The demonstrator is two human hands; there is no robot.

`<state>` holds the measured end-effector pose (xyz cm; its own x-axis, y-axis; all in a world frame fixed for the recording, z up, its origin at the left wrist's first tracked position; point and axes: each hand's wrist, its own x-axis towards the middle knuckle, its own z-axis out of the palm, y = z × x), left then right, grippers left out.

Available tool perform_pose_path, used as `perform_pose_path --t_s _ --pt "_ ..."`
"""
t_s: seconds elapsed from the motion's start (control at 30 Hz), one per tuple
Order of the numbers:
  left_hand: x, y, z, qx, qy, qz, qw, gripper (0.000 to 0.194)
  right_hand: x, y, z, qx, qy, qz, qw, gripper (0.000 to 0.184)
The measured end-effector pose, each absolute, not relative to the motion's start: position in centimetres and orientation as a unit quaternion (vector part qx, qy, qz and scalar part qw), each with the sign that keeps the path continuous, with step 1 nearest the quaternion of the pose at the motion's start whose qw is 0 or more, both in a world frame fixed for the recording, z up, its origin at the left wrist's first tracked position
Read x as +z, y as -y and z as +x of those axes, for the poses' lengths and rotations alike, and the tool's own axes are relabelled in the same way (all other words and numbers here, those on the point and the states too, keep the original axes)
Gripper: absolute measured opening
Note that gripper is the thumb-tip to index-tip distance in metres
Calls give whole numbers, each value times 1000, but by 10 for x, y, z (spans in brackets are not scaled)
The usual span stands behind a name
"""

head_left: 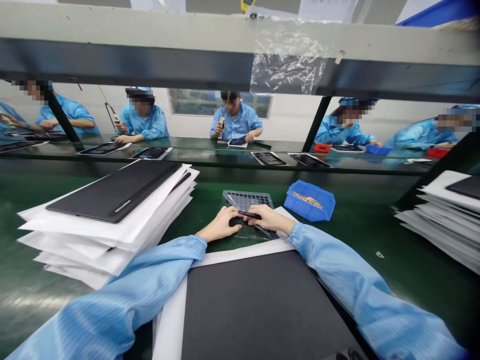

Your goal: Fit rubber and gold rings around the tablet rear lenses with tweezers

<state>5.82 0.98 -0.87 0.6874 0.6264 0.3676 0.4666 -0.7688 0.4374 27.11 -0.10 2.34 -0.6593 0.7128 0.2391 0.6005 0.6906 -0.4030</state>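
My left hand [221, 225] rests with curled fingers on a clear plastic sheet [240, 235] lying on the green bench, its fingertips pressing down near a small dark part. My right hand [268, 218] is closed around a thin black stick-like tool [249, 214], which points left towards the left hand. Just behind both hands lies a grey perforated tray [247, 199] with rows of round holes. In front of me a large black flat panel [262, 305] lies on a white foam sheet [170, 325], under my blue sleeves.
A blue bin [313, 207] with small tan parts sits right of the tray. A stack of white foam sheets [112, 240] topped by a dark panel [116, 192] stands left; another stack [446, 220] is at right. Several people in blue coats work at the far bench.
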Motion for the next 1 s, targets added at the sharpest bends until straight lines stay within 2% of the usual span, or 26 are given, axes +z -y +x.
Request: perform_pose_path --t_s 0.17,0.5,1.0 --pt "-8 -9 58 260 -304 903 158 22 20 1 267 144 896 -373 196 18" --pt "-8 -8 58 263 -297 905 155 25 26 1 280 145 894 -383 183 12" --pt "-9 -10 59 242 -299 913 137 25 17 0 285 63 876 -435 199 13"
